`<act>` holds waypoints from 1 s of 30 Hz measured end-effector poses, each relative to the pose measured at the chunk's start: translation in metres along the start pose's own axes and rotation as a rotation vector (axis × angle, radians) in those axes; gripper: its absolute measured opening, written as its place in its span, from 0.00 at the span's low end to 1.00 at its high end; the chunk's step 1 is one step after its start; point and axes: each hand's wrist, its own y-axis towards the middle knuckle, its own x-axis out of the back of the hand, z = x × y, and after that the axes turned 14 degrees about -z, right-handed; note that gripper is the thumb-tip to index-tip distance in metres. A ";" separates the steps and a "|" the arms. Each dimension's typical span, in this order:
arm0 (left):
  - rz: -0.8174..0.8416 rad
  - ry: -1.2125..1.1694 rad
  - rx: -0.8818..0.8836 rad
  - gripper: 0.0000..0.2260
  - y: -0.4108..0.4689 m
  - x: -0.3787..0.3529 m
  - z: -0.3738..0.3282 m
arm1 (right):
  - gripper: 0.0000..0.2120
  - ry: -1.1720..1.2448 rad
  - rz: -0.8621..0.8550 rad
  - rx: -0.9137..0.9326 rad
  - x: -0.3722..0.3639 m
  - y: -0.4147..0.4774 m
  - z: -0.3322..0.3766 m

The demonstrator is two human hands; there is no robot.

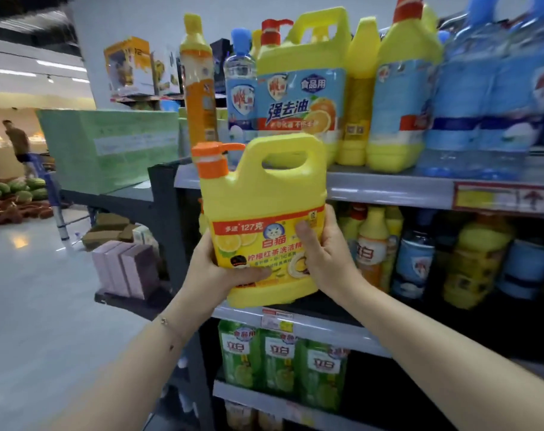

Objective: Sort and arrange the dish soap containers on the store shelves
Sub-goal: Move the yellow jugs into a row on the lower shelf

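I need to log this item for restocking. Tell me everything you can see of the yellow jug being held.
The yellow jug looks like glossy plastic, with a moulded loop handle on top and an orange pump cap at its left. Its yellow and red label shows lemon slices and a cat logo. It is upright, tilted slightly, in front of the shelves. The left hand and right hand grip its lower sides.

A yellow jug (264, 219) with an orange pump cap, a built-in handle and a yellow-and-red lemon label stands upright, lifted in front of the shelves (388, 188). On the top shelf stand a bigger yellow jug (304, 85), slim yellow bottles (357, 94) and clear blue bottles (482, 98). Lower down stand more yellow and blue bottles, then green bottles (280, 365).
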 end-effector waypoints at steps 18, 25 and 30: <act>-0.502 0.030 -0.023 0.32 -0.083 -0.100 0.114 | 0.20 -0.457 -0.201 -0.140 0.041 -0.041 -0.086; -0.578 -0.036 0.004 0.28 -0.073 -0.136 0.120 | 0.13 -0.420 -0.244 -0.108 0.039 -0.036 -0.093; -0.575 0.006 0.019 0.25 -0.062 -0.162 0.134 | 0.17 -0.597 -0.285 -0.120 0.046 -0.018 -0.099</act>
